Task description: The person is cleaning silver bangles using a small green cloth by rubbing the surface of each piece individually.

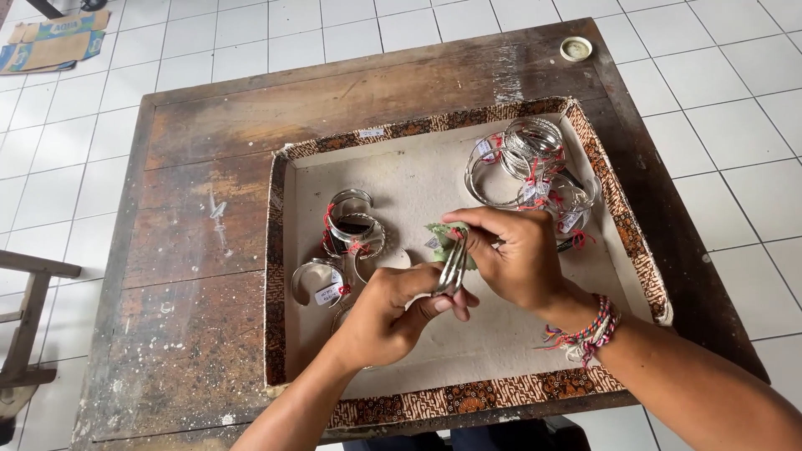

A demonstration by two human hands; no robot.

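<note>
Both hands hold a silver bangle [453, 266]: left hand [386, 316] grips it from 7 o'clock, right hand [518, 255] rubs it with a green cloth [443, 238] over the tray [468, 399]

Worn wooden desk [209, 250] on white tiled floor [735, 167], small round lid [576, 48] at far corner, flattened cardboard [52, 42] beyond, wooden chair [25, 334] beside

Both forearms are showing bare with no sleeves, the left hand [386, 313] is wearing nothing — no rings, no bands — while the right hand [520, 257] is wearing a stack of braided thread bracelets [585, 334] at the wrist — red, blue, white and pink strands.
</note>
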